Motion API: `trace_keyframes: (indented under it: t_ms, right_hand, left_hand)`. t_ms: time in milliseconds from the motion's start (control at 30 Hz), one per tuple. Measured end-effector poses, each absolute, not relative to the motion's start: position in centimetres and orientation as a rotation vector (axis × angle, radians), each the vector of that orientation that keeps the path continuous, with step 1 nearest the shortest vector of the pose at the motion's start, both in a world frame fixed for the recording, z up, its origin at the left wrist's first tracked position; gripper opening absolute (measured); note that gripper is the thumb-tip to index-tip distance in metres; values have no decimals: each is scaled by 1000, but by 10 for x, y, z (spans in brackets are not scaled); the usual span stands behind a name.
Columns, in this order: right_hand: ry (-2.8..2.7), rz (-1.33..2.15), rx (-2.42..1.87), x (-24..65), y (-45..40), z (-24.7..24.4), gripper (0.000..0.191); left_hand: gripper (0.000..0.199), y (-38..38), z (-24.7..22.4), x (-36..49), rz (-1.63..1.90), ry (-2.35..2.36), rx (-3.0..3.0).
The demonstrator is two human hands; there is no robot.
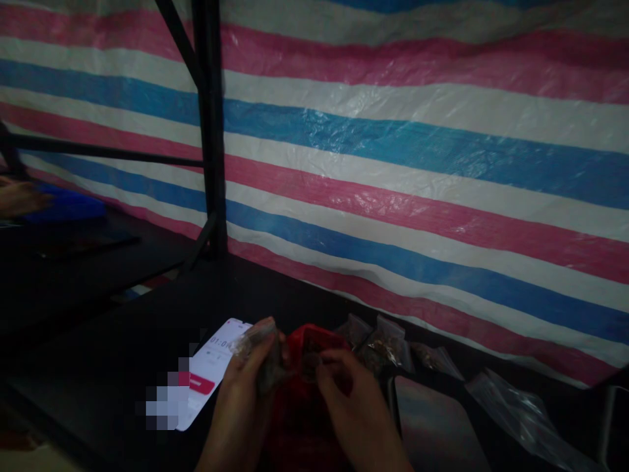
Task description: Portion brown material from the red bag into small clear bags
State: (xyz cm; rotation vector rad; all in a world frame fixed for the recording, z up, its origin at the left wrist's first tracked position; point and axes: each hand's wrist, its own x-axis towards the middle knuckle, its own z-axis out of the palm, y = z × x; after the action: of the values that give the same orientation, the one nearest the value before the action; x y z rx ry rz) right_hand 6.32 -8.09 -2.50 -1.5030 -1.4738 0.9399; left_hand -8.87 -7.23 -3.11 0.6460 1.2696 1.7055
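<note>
My left hand (250, 387) is wrapped round a clear plastic bag (268, 360) whose contents are too dark to make out. Beside it, my right hand (348, 387) has thumb and fingers pinched together over a red container (304, 419); what they hold, if anything, is too dim to tell. Small dark pieces show inside the red container near the fingertips. Just right of it lie filled clear bags (388, 344) with brownish contents.
A lit phone (211, 373) lies left of my left hand. On the right are a grey flat-topped object (437, 426) and clear plastic bags (521, 406). A black post (212, 131) stands before a striped sheet (417, 151). Another person's hand (22, 196) is near a blue tray (73, 203).
</note>
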Motion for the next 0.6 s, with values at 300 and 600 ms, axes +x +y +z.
trace_keyframes:
  t_ms: [300,600]
  right_hand:
    - [-1302,906,-1251,81,-93,16,35]
    - [-1248,918,-1230,74,-90,8,31]
  left_hand:
    - [37,-79,-43,-63,1435,1208,1288]
    - [41,-77,-47,-69,1395,1182,1297]
